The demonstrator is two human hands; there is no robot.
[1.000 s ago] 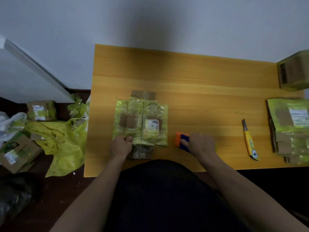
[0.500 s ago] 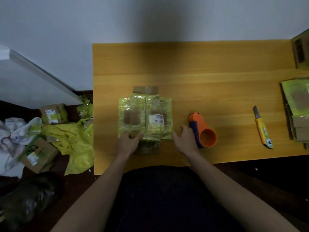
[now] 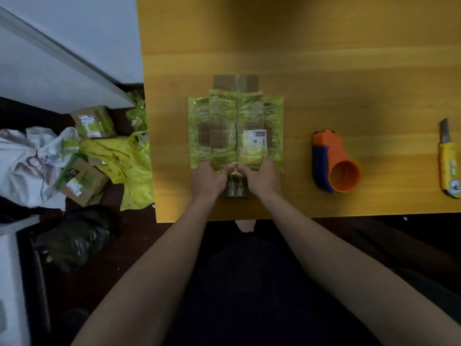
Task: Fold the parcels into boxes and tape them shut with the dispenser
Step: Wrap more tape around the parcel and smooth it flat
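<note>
Both hands, left [image 3: 208,179] and right [image 3: 262,179], pinch the flattened parcel's [image 3: 235,131] near edge; its long axis runs toward the tabletop's [image 3: 324,58] far edge.

No legible text; parcel label [image 3: 255,139] blurred

Yellow-green taped parcel [image 3: 235,131], orange-and-blue dispenser [image 3: 334,166], yellow knife [image 3: 449,166], amber wood-grain table [image 3: 324,71]

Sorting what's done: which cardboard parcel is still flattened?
The green-taped parcel on the table, under both hands; the two parcels on the floor are boxes.
</note>
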